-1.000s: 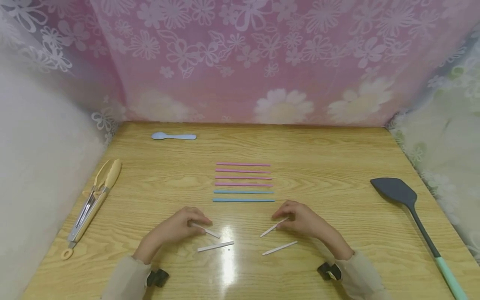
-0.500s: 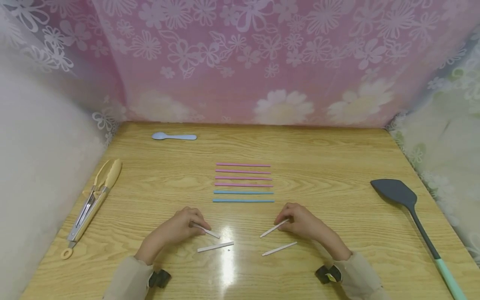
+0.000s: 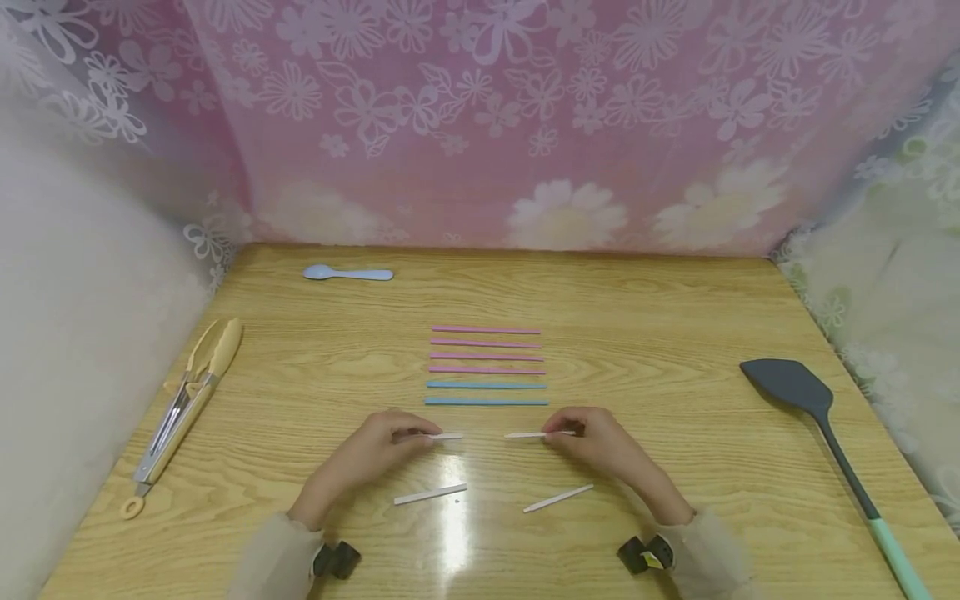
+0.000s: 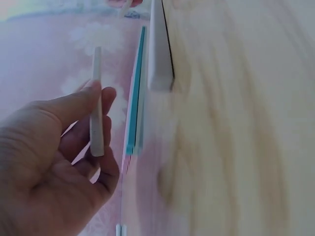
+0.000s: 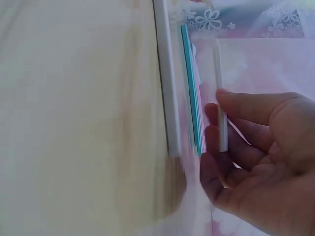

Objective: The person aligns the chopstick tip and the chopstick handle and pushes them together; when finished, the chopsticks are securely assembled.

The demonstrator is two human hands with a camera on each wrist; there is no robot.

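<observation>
My left hand (image 3: 375, 448) pinches a short white stick (image 4: 96, 123) between thumb and fingers; its free end points right in the head view. Opposite it, my right hand (image 3: 603, 442) pinches a second short white stick (image 5: 217, 64), pointing left. The two tips face each other across a gap, just in front of the lower blue chopstick (image 3: 486, 402). On the wood closer to me lie a thicker white stick (image 3: 430, 494) at left and a thinner one (image 3: 558, 498), with a narrow tip, at right. Each finger grip hides part of its stick.
Several pink chopsticks (image 3: 486, 343) lie in parallel behind the blue pair. A pale blue spoon (image 3: 348, 273) rests at the back left, tongs (image 3: 182, 417) at the left edge and a dark spatula (image 3: 791, 387) on the right. A floral cloth (image 3: 480, 125) hangs behind the table (image 3: 637, 308).
Both hands have moved inward and slightly away from me, carrying the white sticks. The sticks have turned from slanted to nearly level and in line. The others have stayed put.
</observation>
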